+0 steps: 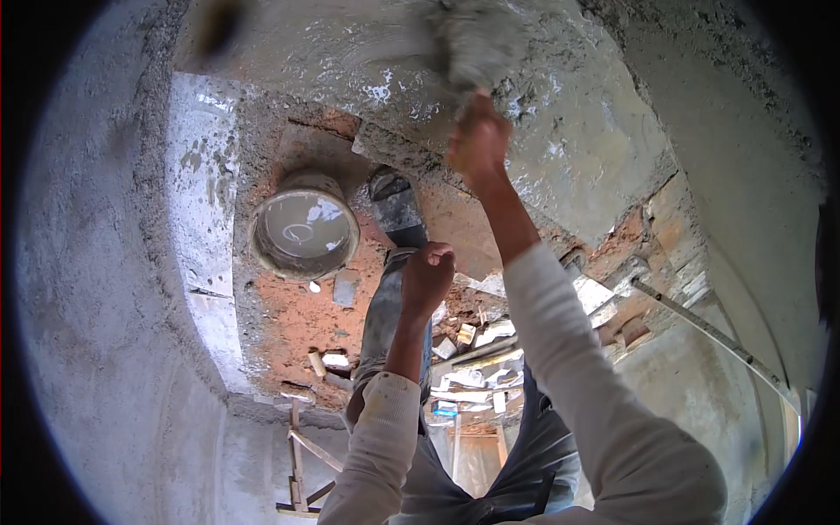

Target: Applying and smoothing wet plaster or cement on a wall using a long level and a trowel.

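Mortar clump (472,39) sits at top centre of frame, grey & wet, blurred as if moving, right at the plastered wall (586,131). Right hand (479,140) is raised just below it, arm stretched up from lower right; fingers look curled round something under the clump, prob. a trowel or float handle, but the tool itself is too blurred to tell. Left hand (427,278) is mid-frame, closed into a loose fist, nothing visible in it, hanging over the person's own leg & shoe (395,206).

Bucket (304,229) w/ pale liquid or slurry stands centre-left on the reddish brick ledge (297,324), apart from both hands. Rubble & broken tile bits (477,350) lie lower centre; a long metal bar (709,328) leans at right.

Step, as I judge it: plaster is being thrown or pressed onto the wall, upper patch, w/ wet coat already covering much of the surface & bare brick showing below. Next move likely needs the clump spread flat w/ firm even pressure, wrist kept steady so it doesn't drop off; footing on the ledge needs care too.
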### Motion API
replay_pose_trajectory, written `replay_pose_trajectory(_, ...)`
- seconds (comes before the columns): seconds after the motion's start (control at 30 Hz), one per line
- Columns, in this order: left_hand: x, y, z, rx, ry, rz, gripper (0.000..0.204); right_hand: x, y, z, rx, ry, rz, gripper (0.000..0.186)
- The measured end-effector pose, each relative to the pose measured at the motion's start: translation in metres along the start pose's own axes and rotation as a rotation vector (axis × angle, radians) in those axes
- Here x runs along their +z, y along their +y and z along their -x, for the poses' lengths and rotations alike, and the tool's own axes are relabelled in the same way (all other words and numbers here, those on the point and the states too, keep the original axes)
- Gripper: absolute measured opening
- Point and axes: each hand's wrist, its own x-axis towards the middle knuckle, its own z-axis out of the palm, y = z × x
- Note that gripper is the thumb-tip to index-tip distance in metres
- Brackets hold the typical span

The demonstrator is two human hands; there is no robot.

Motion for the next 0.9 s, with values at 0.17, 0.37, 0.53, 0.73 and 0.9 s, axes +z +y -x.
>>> replay_pose_trajectory(0.17,0.03,0.022,0.005,-0.047,-0.147,0.074,0.024,-0.017,0.042,0.015,-0.243,-0.471,0.313,0.041)
replay_pose_trajectory(0.37,0.031,0.019,0.01,-0.051,-0.164,0.058,0.027,-0.016,0.057,0.009,0.254,-0.373,0.201,0.044)
replay_pose_trajectory(0.53,0.039,0.009,0.019,-0.135,-0.25,-0.039,0.033,-0.092,0.053,0.044,0.232,-0.079,-0.004,0.049)
replay_pose_trajectory(0.73,0.038,-0.008,0.014,-0.168,-0.27,-0.078,0.033,-0.052,0.069,0.037,0.253,-0.395,0.204,0.052)
replay_pose_trajectory(0.9,0.06,0.015,0.018,-0.134,-0.281,-0.122,0.033,-0.213,0.118,0.005,-0.326,-0.273,0.53,0.049)
